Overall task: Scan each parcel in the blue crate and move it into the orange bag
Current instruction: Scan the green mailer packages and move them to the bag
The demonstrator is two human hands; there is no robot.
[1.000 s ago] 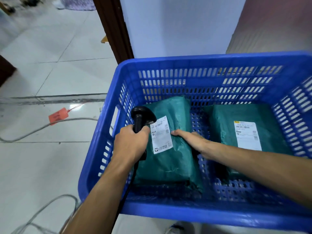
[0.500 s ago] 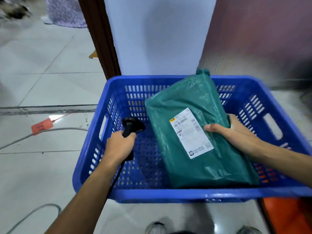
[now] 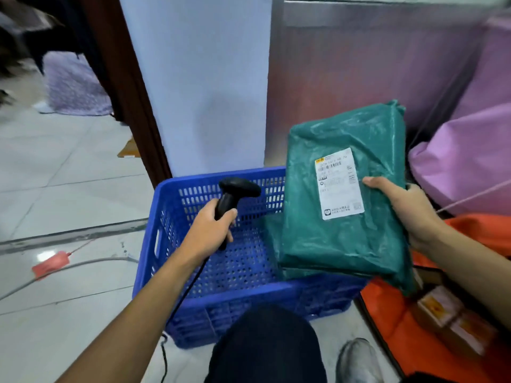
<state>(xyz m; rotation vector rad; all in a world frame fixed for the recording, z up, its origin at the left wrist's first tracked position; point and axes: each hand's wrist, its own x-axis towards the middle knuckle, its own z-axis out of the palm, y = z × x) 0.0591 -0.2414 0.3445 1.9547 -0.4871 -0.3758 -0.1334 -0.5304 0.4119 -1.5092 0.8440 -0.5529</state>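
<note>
A green parcel (image 3: pixel 340 244) is held by its right edge in the right hand (image 3: pixel 406 208), the thumb laid on the front beside the white label (image 3: pixel 338 183) and the other fingers hidden behind. The parcel is raised above the right side of the blue crate (image 3: pixel 221 299), its lower right corner hanging over the orange bag (image 3: pixel 387 322), in which small cardboard boxes (image 3: pixel 453 319) are seen. A black scanner (image 3: pixel 235 194) is gripped by its handle in the left hand (image 3: pixel 207 230), over the crate.
</note>
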